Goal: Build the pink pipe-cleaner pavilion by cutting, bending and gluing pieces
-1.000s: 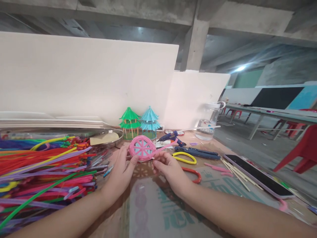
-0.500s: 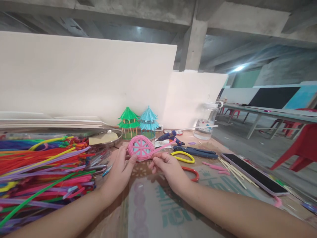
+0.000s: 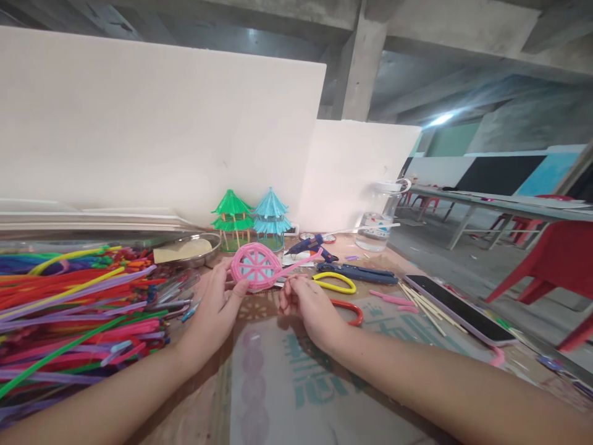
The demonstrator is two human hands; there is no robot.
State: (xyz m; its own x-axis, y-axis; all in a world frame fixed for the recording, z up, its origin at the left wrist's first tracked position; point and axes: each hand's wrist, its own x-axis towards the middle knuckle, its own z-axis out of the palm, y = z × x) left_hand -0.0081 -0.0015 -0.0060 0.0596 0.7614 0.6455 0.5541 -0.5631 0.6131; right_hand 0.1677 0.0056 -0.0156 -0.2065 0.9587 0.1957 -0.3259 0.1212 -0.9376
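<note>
Both hands hold a pink pipe-cleaner wheel [image 3: 254, 266] with a blue centre and pink spokes, just above the cardboard-covered table [image 3: 296, 383]. My left hand [image 3: 214, 309] grips its left rim, thumb on the front. My right hand [image 3: 309, 306] is closed in a pinch on the loose pink pipe-cleaner tail [image 3: 301, 262] that runs off the wheel's right side. Behind the wheel stand a green pagoda model [image 3: 231, 213] and a blue pagoda model [image 3: 272, 213].
A big heap of coloured pipe cleaners [image 3: 78, 309] fills the left. A metal dish [image 3: 194, 250] lies behind it. To the right lie a glue gun [image 3: 310, 246], scissors [image 3: 352, 275], wooden sticks [image 3: 424, 303], a phone [image 3: 458, 309] and a water bottle [image 3: 382, 216]. White boards [image 3: 162, 123] close the back.
The view has dipped and shifted, so everything sits slightly higher and further left. My right hand has drawn a little closer to the wheel along the pink tail; the left grip is unchanged.
</note>
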